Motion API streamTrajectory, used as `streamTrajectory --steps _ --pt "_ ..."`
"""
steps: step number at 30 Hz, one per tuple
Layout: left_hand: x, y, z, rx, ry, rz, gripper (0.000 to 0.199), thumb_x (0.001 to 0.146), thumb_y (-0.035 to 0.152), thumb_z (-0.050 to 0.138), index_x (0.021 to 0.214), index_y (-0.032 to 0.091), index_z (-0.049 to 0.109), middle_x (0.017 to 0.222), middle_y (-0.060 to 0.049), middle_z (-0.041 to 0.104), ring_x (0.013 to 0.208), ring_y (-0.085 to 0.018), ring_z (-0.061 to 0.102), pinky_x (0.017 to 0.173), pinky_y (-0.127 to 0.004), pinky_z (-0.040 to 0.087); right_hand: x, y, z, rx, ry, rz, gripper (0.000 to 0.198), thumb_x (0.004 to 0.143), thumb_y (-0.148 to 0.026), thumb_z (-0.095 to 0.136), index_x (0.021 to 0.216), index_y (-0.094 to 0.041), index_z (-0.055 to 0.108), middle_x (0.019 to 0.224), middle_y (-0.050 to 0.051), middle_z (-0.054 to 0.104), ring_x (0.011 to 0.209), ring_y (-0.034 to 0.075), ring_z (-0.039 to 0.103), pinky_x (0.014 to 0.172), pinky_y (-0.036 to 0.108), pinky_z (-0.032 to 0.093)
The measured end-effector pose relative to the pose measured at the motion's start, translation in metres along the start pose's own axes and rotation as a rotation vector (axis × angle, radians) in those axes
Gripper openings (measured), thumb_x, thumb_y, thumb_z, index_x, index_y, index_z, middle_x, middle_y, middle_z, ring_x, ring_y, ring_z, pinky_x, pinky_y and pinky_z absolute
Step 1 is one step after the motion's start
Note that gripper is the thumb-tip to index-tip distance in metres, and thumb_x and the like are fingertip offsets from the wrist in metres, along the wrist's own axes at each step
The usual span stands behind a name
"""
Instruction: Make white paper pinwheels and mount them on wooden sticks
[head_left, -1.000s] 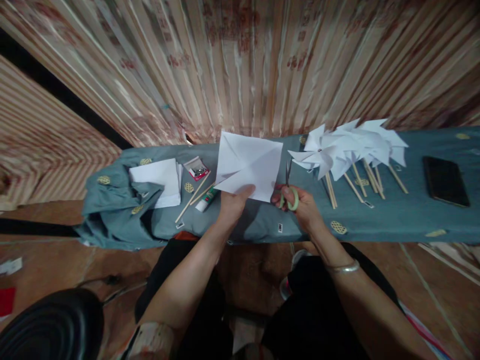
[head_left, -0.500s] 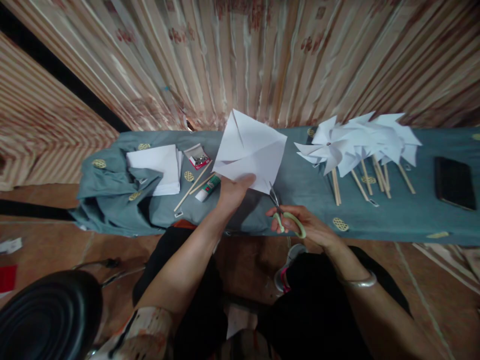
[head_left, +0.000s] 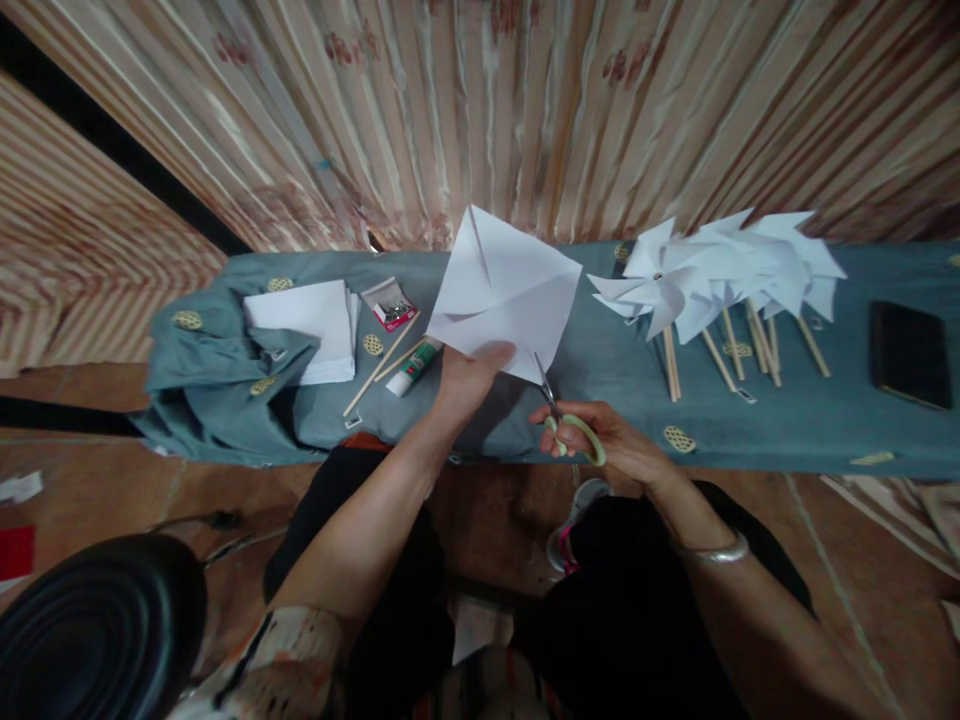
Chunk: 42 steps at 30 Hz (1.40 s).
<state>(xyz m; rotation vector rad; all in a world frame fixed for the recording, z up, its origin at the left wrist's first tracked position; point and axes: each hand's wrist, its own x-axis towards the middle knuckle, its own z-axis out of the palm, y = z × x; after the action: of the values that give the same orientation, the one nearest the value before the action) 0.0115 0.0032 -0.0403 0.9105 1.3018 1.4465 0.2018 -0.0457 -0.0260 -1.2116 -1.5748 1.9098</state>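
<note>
A square sheet of white paper [head_left: 517, 270] is held up over the cloth-covered table by my left hand [head_left: 472, 380], which pinches its lower edge with the thumb on top. Slits run inward from its top and left corners, and crease lines show. My right hand [head_left: 585, 430] has its fingers in the pale green handles of a pair of scissors [head_left: 553, 402]. The blades are at the sheet's bottom corner, with one blade showing over the paper. To the right lie several white paper pinwheels [head_left: 720, 280] on wooden sticks, overlapping one another.
Left of the sheet are a stack of white paper [head_left: 304, 325], a small red box of metal pins [head_left: 390, 305], wooden sticks [head_left: 380, 365] and a glue stick [head_left: 414, 368]. A black phone-like object [head_left: 910, 355] lies far right. A black round stool [head_left: 97, 630] stands lower left.
The scissors' blades have moved slightly further into the paper's bottom corner. Everything on the table sits a little higher in the view; both hands keep their holds.
</note>
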Motion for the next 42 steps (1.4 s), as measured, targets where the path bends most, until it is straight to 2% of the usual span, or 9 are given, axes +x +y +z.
streamTrajectory --steps 14,24,30,35,42 --pt "-0.005 0.002 0.001 0.024 -0.01 -0.028 0.049 0.061 0.018 0.075 0.109 0.017 0.063 0.089 -0.004 0.071 0.082 -0.021 0.067 0.08 -0.034 0.053 0.0 -0.004 0.002 0.028 0.012 0.035 0.058 0.07 -0.064 0.07 0.098 -0.013 0.063 0.077 0.003 0.062 0.067 0.013 0.058 0.064 0.028 0.052" --pt "-0.003 -0.002 0.0 0.005 -0.024 -0.027 0.047 0.061 0.017 0.075 0.107 0.018 0.065 0.087 -0.005 0.073 0.083 -0.024 0.068 0.081 -0.037 0.054 0.001 0.0 0.003 0.049 0.024 -0.016 0.057 0.068 -0.065 0.072 0.095 -0.015 0.066 0.071 0.002 0.061 0.062 0.012 0.057 0.059 0.026 0.05" --pt "0.0 -0.005 -0.001 0.006 -0.028 -0.025 0.043 0.061 0.018 0.076 0.102 0.019 0.065 0.089 -0.005 0.073 0.085 -0.024 0.068 0.083 -0.038 0.054 0.002 0.005 0.002 0.067 0.047 -0.001 0.059 0.063 -0.065 0.075 0.096 -0.016 0.069 0.07 0.001 0.062 0.063 0.012 0.058 0.062 0.026 0.051" --pt "-0.002 -0.002 -0.001 0.001 -0.026 -0.057 0.031 0.062 0.019 0.076 0.09 0.018 0.063 0.087 -0.006 0.071 0.081 -0.023 0.067 0.081 -0.038 0.053 0.003 0.007 0.003 0.094 0.057 0.017 0.06 0.062 -0.064 0.077 0.096 -0.016 0.068 0.068 -0.001 0.059 0.061 0.012 0.056 0.059 0.026 0.049" --pt "-0.003 0.0 -0.001 -0.029 -0.03 -0.033 0.042 0.063 0.018 0.074 0.103 0.02 0.062 0.087 -0.004 0.07 0.077 -0.021 0.066 0.077 -0.035 0.053 0.002 0.006 0.005 0.126 0.064 0.035 0.058 0.059 -0.062 0.079 0.093 -0.016 0.066 0.061 -0.004 0.054 0.056 0.009 0.051 0.054 0.024 0.043"
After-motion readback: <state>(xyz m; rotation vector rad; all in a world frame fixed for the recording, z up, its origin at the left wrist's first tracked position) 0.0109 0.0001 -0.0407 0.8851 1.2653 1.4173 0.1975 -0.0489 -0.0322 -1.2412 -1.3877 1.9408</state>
